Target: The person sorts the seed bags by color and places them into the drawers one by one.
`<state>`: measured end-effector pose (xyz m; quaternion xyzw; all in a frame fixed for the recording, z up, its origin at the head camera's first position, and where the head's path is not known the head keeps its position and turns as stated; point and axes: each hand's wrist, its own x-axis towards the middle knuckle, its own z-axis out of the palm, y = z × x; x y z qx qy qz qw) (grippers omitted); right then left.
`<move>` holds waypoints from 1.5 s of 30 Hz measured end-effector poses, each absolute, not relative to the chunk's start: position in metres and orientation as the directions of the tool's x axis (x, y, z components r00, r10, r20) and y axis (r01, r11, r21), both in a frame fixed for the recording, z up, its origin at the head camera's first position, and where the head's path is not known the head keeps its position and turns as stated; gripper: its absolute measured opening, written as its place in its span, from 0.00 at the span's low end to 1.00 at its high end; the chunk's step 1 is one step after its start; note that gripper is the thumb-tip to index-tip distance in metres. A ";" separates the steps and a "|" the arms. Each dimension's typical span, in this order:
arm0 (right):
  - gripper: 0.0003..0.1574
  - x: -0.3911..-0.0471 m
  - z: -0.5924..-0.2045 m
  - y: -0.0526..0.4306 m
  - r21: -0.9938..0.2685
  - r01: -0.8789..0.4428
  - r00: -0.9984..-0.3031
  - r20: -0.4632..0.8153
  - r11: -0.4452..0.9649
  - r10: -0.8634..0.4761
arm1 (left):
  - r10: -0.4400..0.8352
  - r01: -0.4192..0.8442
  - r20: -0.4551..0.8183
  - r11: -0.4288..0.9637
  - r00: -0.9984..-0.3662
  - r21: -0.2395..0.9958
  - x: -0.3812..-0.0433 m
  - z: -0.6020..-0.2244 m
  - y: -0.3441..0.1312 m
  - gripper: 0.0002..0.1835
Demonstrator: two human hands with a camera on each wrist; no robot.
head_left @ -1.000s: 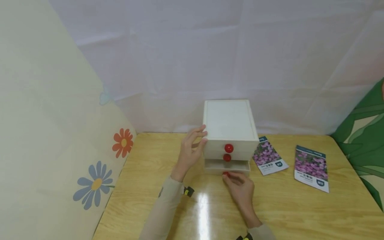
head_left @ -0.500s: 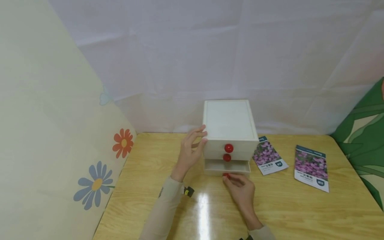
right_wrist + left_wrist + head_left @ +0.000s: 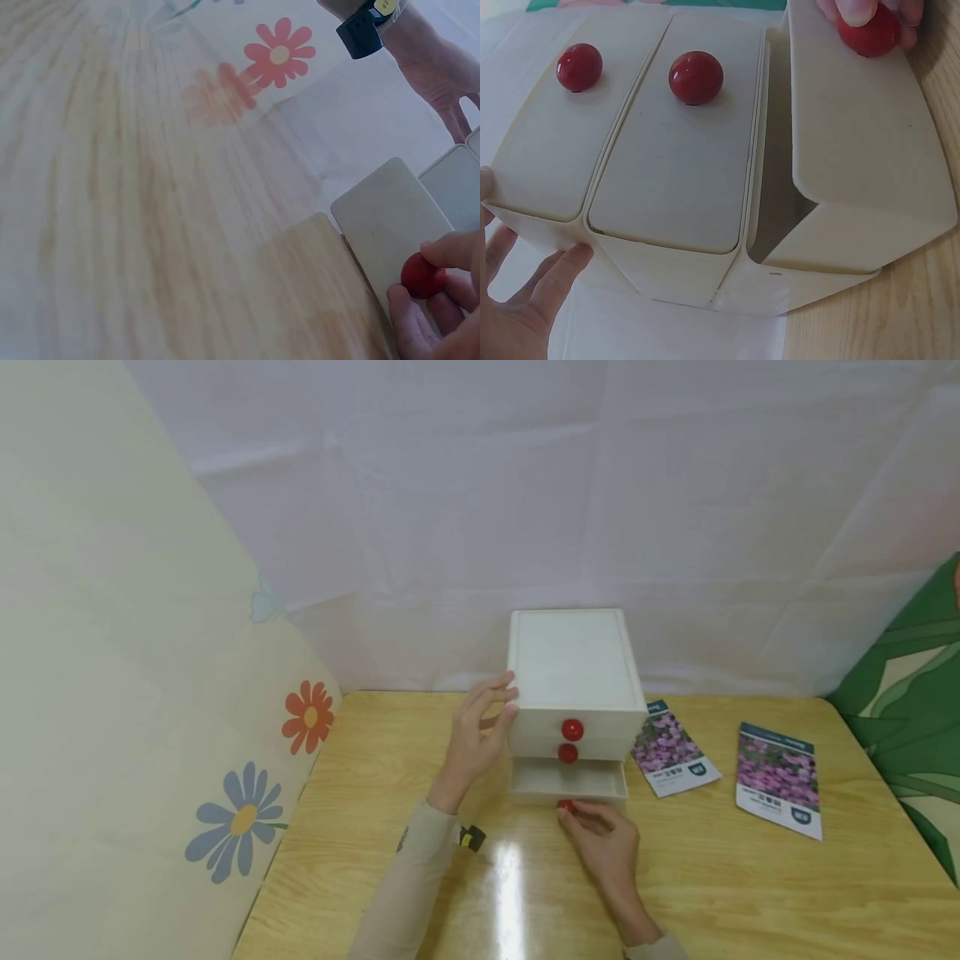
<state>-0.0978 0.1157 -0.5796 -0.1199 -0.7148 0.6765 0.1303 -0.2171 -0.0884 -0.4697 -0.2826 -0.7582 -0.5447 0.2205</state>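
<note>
A small white drawer cabinet [image 3: 573,660] stands against the back wall, its fronts fitted with red round knobs. My left hand [image 3: 472,735] rests its fingertips on the cabinet's left side and top edge, fingers fairly straight. With thumb and fingers, my right hand [image 3: 606,847] pinches the red knob [image 3: 422,276] of the bottom drawer [image 3: 870,135]. That drawer is pulled partway out, and the part of its inside that shows in the head view is bare. The upper knob [image 3: 579,67] and the middle knob [image 3: 696,77] sit on closed drawers.
Two flower-picture packets lie right of the cabinet: the nearer packet [image 3: 675,752] has its upper left corner behind the cabinet, and the other packet [image 3: 780,781] lies farther right. The wooden table [image 3: 360,827] meets a flower-printed wall [image 3: 187,693] on the left.
The bottom drawer has come a little farther out toward me, with my right hand drawing back on its knob. My left hand has stayed in place on the cabinet.
</note>
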 end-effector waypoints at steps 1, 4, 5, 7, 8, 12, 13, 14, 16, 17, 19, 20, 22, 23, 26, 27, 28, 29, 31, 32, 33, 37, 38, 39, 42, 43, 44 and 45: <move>0.18 -0.097 -0.579 0.116 -0.998 -0.013 -0.937 0.031 0.054 0.348 | 0.186 0.670 0.645 0.245 -0.741 0.700 -0.217 -0.470 -0.088 0.12; 0.17 -0.095 -0.578 0.115 -0.999 -0.016 -0.936 0.033 0.050 0.350 | 0.178 0.670 0.647 0.248 -0.741 0.699 -0.218 -0.469 -0.087 0.12; 0.17 -0.094 -0.577 0.115 -0.999 -0.012 -0.936 0.028 0.048 0.352 | 0.176 0.670 0.648 0.247 -0.741 0.700 -0.219 -0.470 -0.087 0.13; 0.17 -0.092 -0.577 0.115 -0.999 -0.002 -0.935 0.019 0.048 0.353 | 0.173 0.669 0.647 0.246 -0.742 0.701 -0.219 -0.470 -0.087 0.13; 0.17 -0.091 -0.577 0.115 -0.999 0.003 -0.936 0.014 0.047 0.353 | 0.172 0.669 0.647 0.244 -0.743 0.703 -0.220 -0.470 -0.086 0.13; 0.17 -0.087 -0.578 0.115 -0.998 0.021 -0.937 0.001 0.060 0.349 | 0.169 0.668 0.647 0.240 -0.743 0.704 -0.221 -0.472 -0.086 0.13; 0.17 -0.086 -0.578 0.116 -0.998 0.024 -0.938 -0.003 0.059 0.347 | 0.170 0.669 0.648 0.241 -0.743 0.703 -0.221 -0.472 -0.087 0.13; 0.16 -0.085 -0.578 0.116 -0.998 0.027 -0.939 -0.005 0.059 0.345 | 0.171 0.669 0.648 0.245 -0.742 0.701 -0.221 -0.472 -0.087 0.13; 0.16 -0.082 -0.578 0.116 -0.998 0.026 -0.940 -0.004 0.060 0.342 | 0.174 0.670 0.649 0.250 -0.741 0.699 -0.220 -0.471 -0.087 0.13; 0.16 -0.081 -0.578 0.116 -0.998 0.022 -0.940 -0.001 0.058 0.340 | 0.177 0.673 0.651 0.250 -0.738 0.696 -0.220 -0.471 -0.087 0.13; 0.16 -0.078 -0.578 0.116 -0.998 0.016 -0.940 0.005 0.061 0.341 | 0.182 0.676 0.652 0.249 -0.736 0.693 -0.219 -0.471 -0.088 0.13; 0.17 -0.077 -0.577 0.116 -0.998 0.015 -0.940 0.006 0.060 0.342 | 0.184 0.678 0.653 0.248 -0.735 0.692 -0.219 -0.470 -0.088 0.12; 0.17 -0.074 -0.577 0.115 -0.998 0.021 -0.939 0.000 0.057 0.345 | 0.188 0.679 0.653 0.244 -0.733 0.692 -0.218 -0.470 -0.089 0.12; 0.17 -0.073 -0.577 0.115 -0.998 0.027 -0.939 -0.007 0.056 0.345 | 0.189 0.679 0.653 0.244 -0.733 0.692 -0.218 -0.470 -0.089 0.12; 0.16 -0.070 -0.577 0.115 -0.997 0.051 -0.939 -0.028 0.057 0.343 | 0.192 0.677 0.650 0.242 -0.735 0.695 -0.218 -0.471 -0.089 0.12; 0.16 -0.069 -0.577 0.116 -0.996 0.057 -0.939 -0.032 0.063 0.342 | 0.192 0.677 0.649 0.242 -0.736 0.695 -0.218 -0.471 -0.089 0.13; 0.17 -0.068 -0.577 0.116 -0.996 0.062 -0.940 -0.037 0.063 0.340 | 0.193 0.676 0.648 0.244 -0.736 0.695 -0.218 -0.471 -0.089 0.13; 0.17 -0.067 -0.577 0.116 -0.996 0.066 -0.940 -0.040 0.065 0.339 | 0.193 0.676 0.649 0.245 -0.736 0.695 -0.218 -0.471 -0.089 0.14; 0.17 -0.064 -0.577 0.116 -0.996 0.066 -0.940 -0.040 0.066 0.338 | 0.193 0.676 0.649 0.246 -0.736 0.694 -0.218 -0.471 -0.089 0.14; 0.17 -0.062 -0.578 0.116 -0.996 0.066 -0.941 -0.041 0.061 0.337 | 0.193 0.677 0.649 0.246 -0.736 0.694 -0.218 -0.470 -0.089 0.14; 0.17 -0.060 -0.578 0.116 -0.996 0.065 -0.941 -0.041 0.060 0.335 | 0.193 0.678 0.650 0.244 -0.735 0.694 -0.218 -0.470 -0.089 0.13; 0.17 -0.053 -0.578 0.116 -0.997 0.049 -0.945 -0.027 0.060 0.325 | 0.187 0.682 0.656 0.235 -0.731 0.692 -0.217 -0.470 -0.089 0.12; 0.16 -0.051 -0.579 0.116 -0.997 0.044 -0.946 -0.022 0.061 0.325 | 0.186 0.683 0.658 0.235 -0.730 0.691 -0.217 -0.470 -0.089 0.12; 0.16 -0.050 -0.579 0.116 -0.997 0.037 -0.946 -0.014 0.065 0.323 | 0.185 0.683 0.658 0.234 -0.730 0.692 -0.217 -0.470 -0.089 0.12; 0.17 -0.046 -0.580 0.115 -0.997 0.025 -0.945 -0.001 0.068 0.326 | 0.185 0.683 0.658 0.235 -0.730 0.692 -0.218 -0.470 -0.089 0.12; 0.17 -0.045 -0.581 0.115 -0.997 0.027 -0.944 -0.001 0.075 0.329 | 0.186 0.683 0.658 0.236 -0.730 0.691 -0.218 -0.470 -0.089 0.12; 0.17 -0.044 -0.581 0.115 -0.997 0.025 -0.944 0.002 0.078 0.331 | 0.186 0.681 0.656 0.237 -0.732 0.692 -0.218 -0.470 -0.089 0.12; 0.17 -0.042 -0.582 0.114 -0.996 0.026 -0.943 0.003 0.083 0.333 | 0.187 0.681 0.655 0.237 -0.732 0.693 -0.218 -0.470 -0.089 0.12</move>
